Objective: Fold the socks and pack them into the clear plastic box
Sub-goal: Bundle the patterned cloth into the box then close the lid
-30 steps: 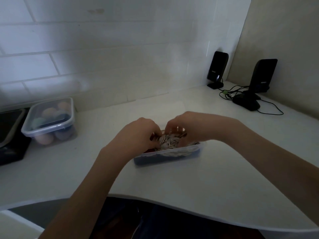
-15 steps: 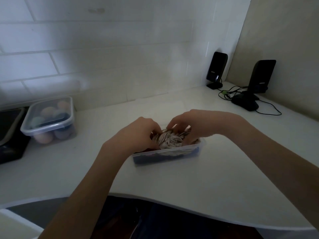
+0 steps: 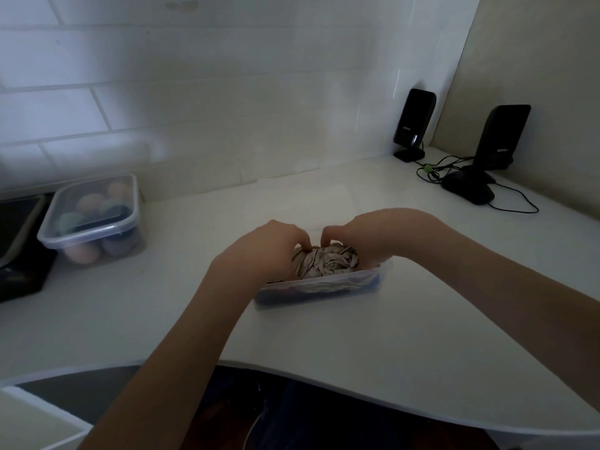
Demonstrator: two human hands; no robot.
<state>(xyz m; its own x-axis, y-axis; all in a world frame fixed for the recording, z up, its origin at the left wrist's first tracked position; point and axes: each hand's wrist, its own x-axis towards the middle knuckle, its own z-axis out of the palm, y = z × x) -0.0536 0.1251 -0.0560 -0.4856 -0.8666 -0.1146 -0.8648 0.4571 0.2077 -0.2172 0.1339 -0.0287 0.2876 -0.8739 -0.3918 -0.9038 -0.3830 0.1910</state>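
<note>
Tiny illegible logos on two speakers [image 3: 414, 121]

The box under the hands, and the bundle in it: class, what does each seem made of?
Box: clear plastic, smooth and slightly glossy, since its contents show through the wall. Bundle: soft knitted fabric, probably a sock, matte, pale with dark lines; it creases and bunches between the left hand and right hand.

A home desk corner: a white curved tabletop [image 3: 324, 336] against a white brick-pattern wall [image 3: 194, 92], two black desktop speakers [image 3: 414, 123] with cables at two o'clock, a lidded clear plastic container [image 3: 94, 219] at ten.
</note>
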